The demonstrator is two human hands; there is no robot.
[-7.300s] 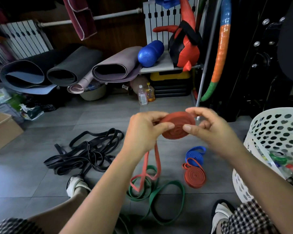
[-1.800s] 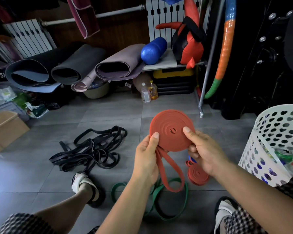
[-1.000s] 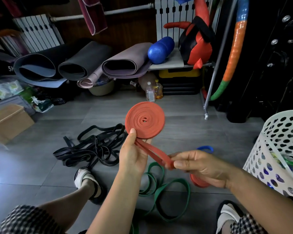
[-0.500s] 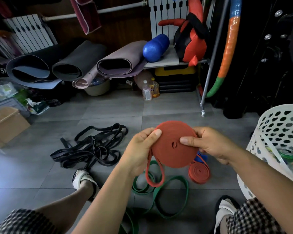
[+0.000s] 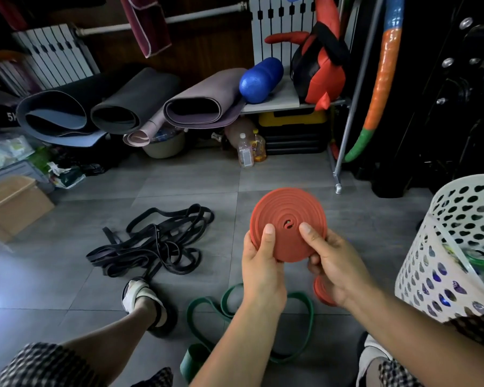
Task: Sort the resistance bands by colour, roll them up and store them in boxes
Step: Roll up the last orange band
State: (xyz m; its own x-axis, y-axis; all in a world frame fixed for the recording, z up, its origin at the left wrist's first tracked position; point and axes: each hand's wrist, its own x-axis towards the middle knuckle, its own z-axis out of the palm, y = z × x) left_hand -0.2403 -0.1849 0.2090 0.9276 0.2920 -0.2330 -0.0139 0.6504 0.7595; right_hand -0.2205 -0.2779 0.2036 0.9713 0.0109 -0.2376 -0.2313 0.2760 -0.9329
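Note:
A red resistance band, wound into a flat coil, is held upright in front of me over the floor. My left hand grips its left lower edge with the thumb on its face. My right hand grips its right lower edge the same way. No loose tail hangs from the coil. A second rolled red band lies on the tiles, mostly hidden behind my right hand. Loose green bands lie under my forearms. A tangle of black bands lies to the left.
A white perforated basket with cans stands at the right. A cardboard box sits at the far left. Rolled mats, bottles and a metal stand leg line the back. My left foot rests by the black bands.
The hanging red tail has been wound onto the coil, which has grown over the frames. Both hands now hold the coil face-on, slightly higher than half a second ago.

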